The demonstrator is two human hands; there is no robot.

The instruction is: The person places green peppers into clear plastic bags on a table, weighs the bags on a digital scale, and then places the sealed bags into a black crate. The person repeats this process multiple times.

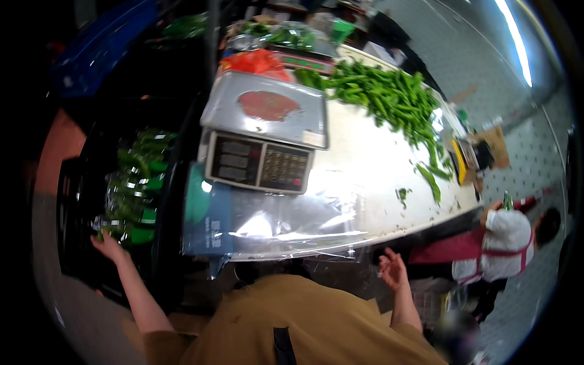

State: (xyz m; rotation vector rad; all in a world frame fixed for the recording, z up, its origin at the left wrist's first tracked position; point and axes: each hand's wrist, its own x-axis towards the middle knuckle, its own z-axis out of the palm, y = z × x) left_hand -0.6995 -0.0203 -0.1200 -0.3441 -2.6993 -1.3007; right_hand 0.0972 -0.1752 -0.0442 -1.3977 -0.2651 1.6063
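On the left, my left hand (111, 247) reaches into a black crate (68, 255), its fingers at the edge of a clear plastic bag of green peppers (107, 228). Blur hides whether the fingers grip the bag. More bagged green peppers (137, 182) with green labels lie in the same crate. Past the table's front edge, at the right of my body, my right hand (394, 272) hangs with its fingers curled loosely apart and nothing in them. Clear plastic bags (292, 219) lie flat on the table in front of me, over a blue-green printed sheet (205, 228).
A digital scale (260, 164) with a stained metal pan stands on the white table (360, 146). Loose green peppers (383, 93) are heaped at the back right. A red plastic bag (255, 64) lies behind the scale. Another person (506, 246) is at the right.
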